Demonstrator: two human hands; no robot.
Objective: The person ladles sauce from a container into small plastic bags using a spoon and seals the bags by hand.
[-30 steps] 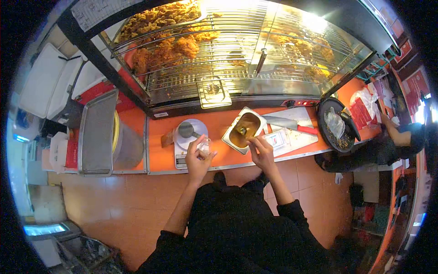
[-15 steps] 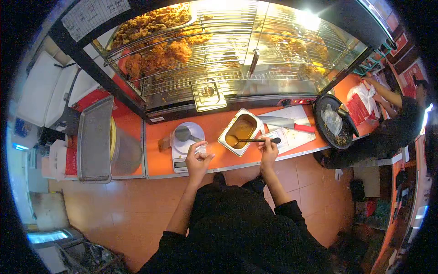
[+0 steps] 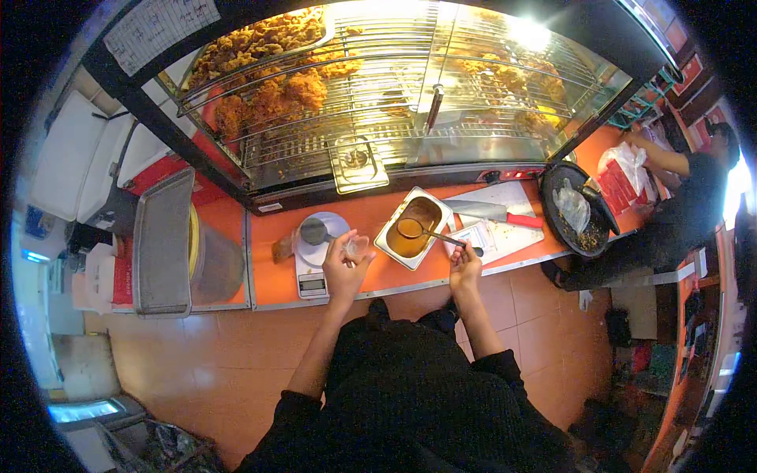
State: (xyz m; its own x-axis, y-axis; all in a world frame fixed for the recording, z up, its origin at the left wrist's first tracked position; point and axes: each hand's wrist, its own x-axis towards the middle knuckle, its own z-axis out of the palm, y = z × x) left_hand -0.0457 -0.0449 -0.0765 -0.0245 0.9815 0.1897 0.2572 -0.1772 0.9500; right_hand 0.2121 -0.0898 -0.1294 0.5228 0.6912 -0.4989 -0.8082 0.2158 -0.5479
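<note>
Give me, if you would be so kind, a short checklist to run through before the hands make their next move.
1. Ladle held: ok, its handle is in the right hand.
2. Cup held: ok, the left hand grips it.
3. Ladle's bowl within the rim of the pan: ok, seen from above.
4. Cup empty: cannot tell, it is too small and partly hidden by fingers.
5. Knife put away: not ok, it lies on the board beside the pan.
</note>
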